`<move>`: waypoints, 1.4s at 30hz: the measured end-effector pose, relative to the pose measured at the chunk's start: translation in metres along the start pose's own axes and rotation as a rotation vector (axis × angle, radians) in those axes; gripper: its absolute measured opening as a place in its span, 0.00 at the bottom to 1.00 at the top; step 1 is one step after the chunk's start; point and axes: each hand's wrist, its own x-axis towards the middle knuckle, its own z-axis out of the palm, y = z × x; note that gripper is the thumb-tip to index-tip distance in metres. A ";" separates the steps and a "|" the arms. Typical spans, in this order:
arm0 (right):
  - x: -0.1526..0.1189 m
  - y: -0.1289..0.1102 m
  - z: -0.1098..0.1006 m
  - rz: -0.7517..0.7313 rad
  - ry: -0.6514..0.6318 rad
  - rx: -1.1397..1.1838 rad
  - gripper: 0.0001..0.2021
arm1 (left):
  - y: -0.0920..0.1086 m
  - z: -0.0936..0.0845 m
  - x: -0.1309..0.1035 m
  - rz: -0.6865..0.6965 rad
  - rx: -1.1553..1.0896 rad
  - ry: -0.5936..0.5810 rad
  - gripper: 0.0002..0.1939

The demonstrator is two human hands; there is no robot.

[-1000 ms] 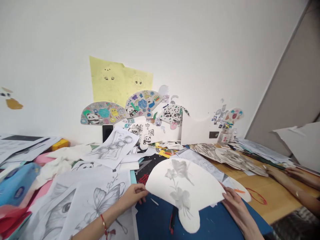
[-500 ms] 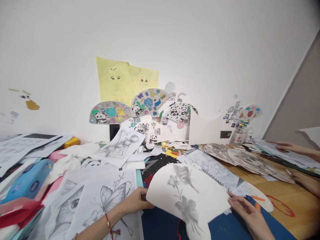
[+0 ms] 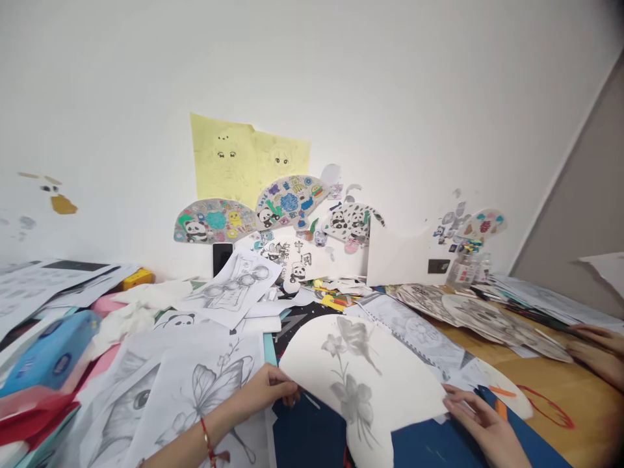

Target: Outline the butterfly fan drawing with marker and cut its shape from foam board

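A fan-shaped paper (image 3: 361,383) with grey flowers lies over the blue mat (image 3: 316,435), amid scattered drawings. The left hand (image 3: 266,389) pinches its left edge; the right hand (image 3: 480,426) pinches its right edge, fingers flat. Another person's hand (image 3: 597,354) rests on the wooden table (image 3: 580,403).

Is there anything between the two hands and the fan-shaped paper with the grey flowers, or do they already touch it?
Nothing visible stands between them. The left hand pinches the left edge of the fan-shaped paper, and the fingers of the right hand rest at its right edge. The paper lies above the blue mat.
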 end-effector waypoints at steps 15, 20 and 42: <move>0.006 0.008 -0.004 -0.077 0.009 -0.010 0.20 | 0.001 0.002 0.002 0.032 -0.179 0.185 0.22; -0.003 -0.032 0.043 -0.224 0.269 0.029 0.37 | 0.010 0.007 0.002 0.017 -0.266 0.308 0.23; 0.145 -0.168 0.151 -1.010 0.267 -1.242 0.34 | -0.016 0.010 0.009 -0.027 -0.212 0.401 0.38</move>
